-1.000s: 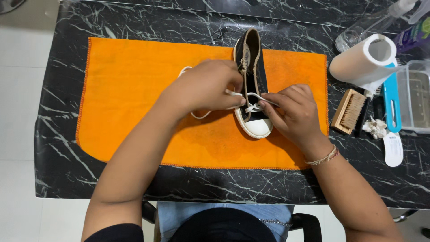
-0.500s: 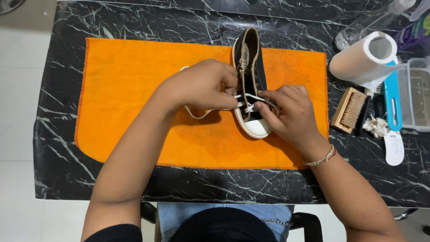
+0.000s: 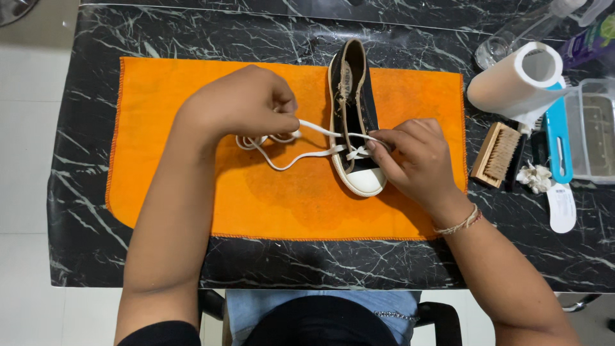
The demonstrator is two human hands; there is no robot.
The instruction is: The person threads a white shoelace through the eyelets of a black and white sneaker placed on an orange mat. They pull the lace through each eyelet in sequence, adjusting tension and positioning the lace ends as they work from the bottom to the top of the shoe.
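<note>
Two bare forearms reaching up from the near edge over a black marble-patterned table (image 3: 96, 243). On the right wrist, a thin beaded bracelet (image 3: 458, 222). Spread flat across the table, an orange cloth (image 3: 179, 186), near hem just short of the table's front edge.

Right hand (image 3: 413, 157) curled, fingertips pinched on the white shoelace (image 3: 307, 154) where it crossed the lowest eyelets, resting against the right side of the toe end. Left hand (image 3: 240, 102) closed as well, thumb and fingers gripping the lace to the left of the shoe, one strand drawn tight from there to the eyelets, the spare length lying in loose loops on the cloth beneath that hand.

Between the hands, a black high-top sneaker (image 3: 352, 109), white rubber toe cap pointing toward the person, opening pointing away, standing on the cloth right of its middle.

Farther right, off the cloth: a wooden bristle brush (image 3: 496, 154), a small white crumpled thing (image 3: 535, 176) beside it, a blue-handled tool (image 3: 557, 138), a clear plastic tub (image 3: 599, 131). Beyond these, a roll of white paper (image 3: 512, 86) lying on its side, a clear glass (image 3: 492, 50) near the far edge.
</note>
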